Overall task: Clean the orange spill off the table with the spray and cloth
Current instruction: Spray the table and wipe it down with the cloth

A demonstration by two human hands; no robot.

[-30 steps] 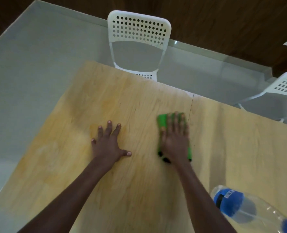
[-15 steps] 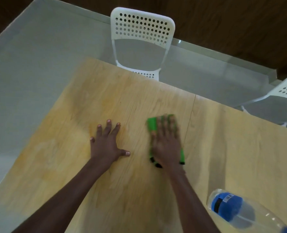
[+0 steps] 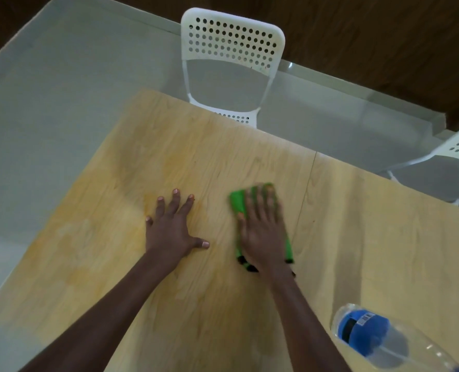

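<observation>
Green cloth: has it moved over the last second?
Yes. The green cloth under the right hand has slid left, away from the table seam and toward the flat left hand.

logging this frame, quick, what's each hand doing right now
Left hand: open, flat on the table, holding nothing.
Right hand: open, pressing the green cloth flat.
</observation>
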